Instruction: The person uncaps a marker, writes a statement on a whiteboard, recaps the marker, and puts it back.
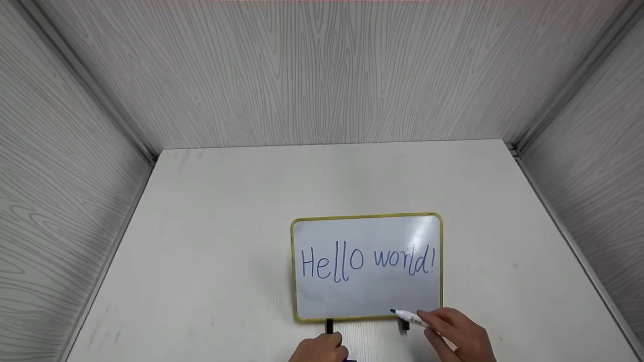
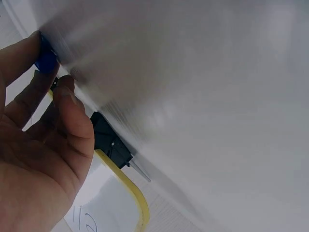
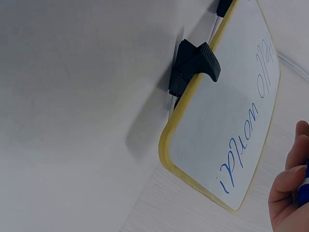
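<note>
A whiteboard point(image 1: 367, 296) with a yellow frame stands propped up, bearing "Hello world!" in blue handwriting. My right hand point(image 1: 455, 334) pinches a white marker point(image 1: 410, 318) near the board's lower right edge, its dark tip uncovered and pointing up and left. In the right wrist view only the marker's blue end point(image 3: 304, 191) shows by the fingers. Below the board's lower left, my left hand point(image 1: 322, 348) pinches a small blue marker cap point(image 2: 46, 60) between thumb and fingers.
Two black feet point(image 1: 329, 326) hold the board's bottom edge; one appears as a black clip point(image 3: 193, 65) over the frame in the right wrist view. White table point(image 1: 226, 211) surrounds it, bounded by wood-grain panels point(image 1: 322, 70) at the back and sides.
</note>
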{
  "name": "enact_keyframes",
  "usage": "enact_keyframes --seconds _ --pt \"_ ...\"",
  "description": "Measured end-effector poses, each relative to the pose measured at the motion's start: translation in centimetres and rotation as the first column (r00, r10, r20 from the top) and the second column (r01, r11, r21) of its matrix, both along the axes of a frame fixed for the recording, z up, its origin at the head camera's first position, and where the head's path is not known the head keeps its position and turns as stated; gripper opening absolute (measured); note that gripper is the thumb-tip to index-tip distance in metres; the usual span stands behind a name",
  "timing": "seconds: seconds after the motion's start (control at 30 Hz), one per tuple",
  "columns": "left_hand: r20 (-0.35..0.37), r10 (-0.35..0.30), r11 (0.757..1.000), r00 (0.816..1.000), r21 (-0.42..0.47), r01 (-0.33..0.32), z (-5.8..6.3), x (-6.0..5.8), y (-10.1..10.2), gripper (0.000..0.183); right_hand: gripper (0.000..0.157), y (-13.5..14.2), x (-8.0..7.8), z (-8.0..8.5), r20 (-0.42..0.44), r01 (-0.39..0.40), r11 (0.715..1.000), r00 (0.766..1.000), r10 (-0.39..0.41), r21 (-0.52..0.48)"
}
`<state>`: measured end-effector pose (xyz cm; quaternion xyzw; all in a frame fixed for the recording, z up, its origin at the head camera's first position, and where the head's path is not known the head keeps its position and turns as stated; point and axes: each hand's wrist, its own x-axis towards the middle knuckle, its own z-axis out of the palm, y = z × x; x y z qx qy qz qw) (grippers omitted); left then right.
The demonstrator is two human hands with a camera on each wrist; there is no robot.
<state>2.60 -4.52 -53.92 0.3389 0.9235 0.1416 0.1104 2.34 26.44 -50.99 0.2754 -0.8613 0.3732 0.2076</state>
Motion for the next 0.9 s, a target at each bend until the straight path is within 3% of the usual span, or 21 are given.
enact_keyframes --seconds 0.17,0.27,0.37,0.47,0.6,0.77,0.9 --pt "0.062 0.068 0.995 0.996 0.064 -0.072 1.1 0.1 0.2 0.032 0.058 -0.4 0.1 -0.1 -0.018 -0.024 1.000 1.000 0.024 0.020" --pt "0.122 0.131 0.981 0.984 0.128 -0.146 2.2 0.1 0.4 0.026 0.055 -0.7 0.3 0.0 -0.015 -0.029 0.999 0.999 0.029 0.023" --pt "0.126 0.186 0.954 0.974 0.213 -0.210 3.0 0.3 0.5 0.017 0.051 -1.2 0.7 0.2 0.042 -0.021 0.999 0.999 0.019 0.035" --pt "0.087 0.231 0.909 0.969 0.336 -0.246 3.5 0.7 0.6 0.013 0.046 -1.7 1.1 0.4 0.103 -0.026 0.998 0.995 0.019 0.060" --pt "0.049 0.259 0.858 0.965 0.446 -0.253 3.9 1.0 0.5 0.011 0.040 -2.2 1.3 0.4 0.094 -0.060 0.993 0.994 0.051 0.104" --pt "0.023 0.259 0.835 0.966 0.497 -0.236 3.8 1.1 0.5 0.010 0.024 -2.5 1.2 0.0 0.018 -0.105 0.985 0.994 0.103 0.139" --pt "-0.118 0.248 0.825 0.962 0.546 -0.145 3.0 1.1 0.4 0.011 0.021 -2.6 1.2 -0.5 -0.020 -0.116 0.984 0.993 0.119 0.132"
